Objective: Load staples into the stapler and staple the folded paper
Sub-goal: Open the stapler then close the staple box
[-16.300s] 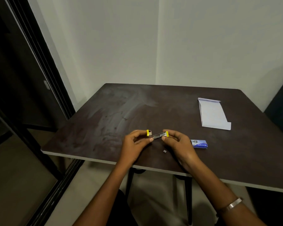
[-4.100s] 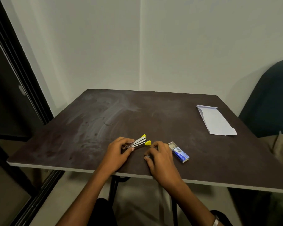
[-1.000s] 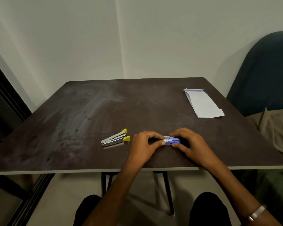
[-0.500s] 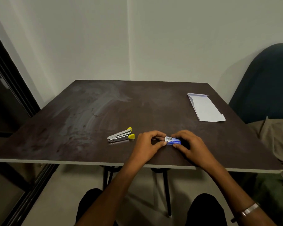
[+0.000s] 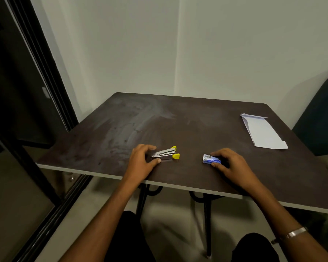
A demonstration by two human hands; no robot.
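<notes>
Left hand (image 5: pixel 140 160) fingers are gripping the open stapler (image 5: pixel 165 153); right hand (image 5: pixel 228 161) is pinching the box (image 5: pixel 211 159); paper (image 5: pixel 262 132) at two o'clock is lying unstapled, loading seemingly unfinished

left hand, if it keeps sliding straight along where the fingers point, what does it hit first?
The left hand already rests on the stapler, fingers pointing right along the table. Beyond the stapler's yellow tips, the staple box under the right hand likely comes next.

left hand (image 5: pixel 141 160): fingers curled, gripping | right hand (image 5: pixel 229 163): fingers curled, pinching
</notes>
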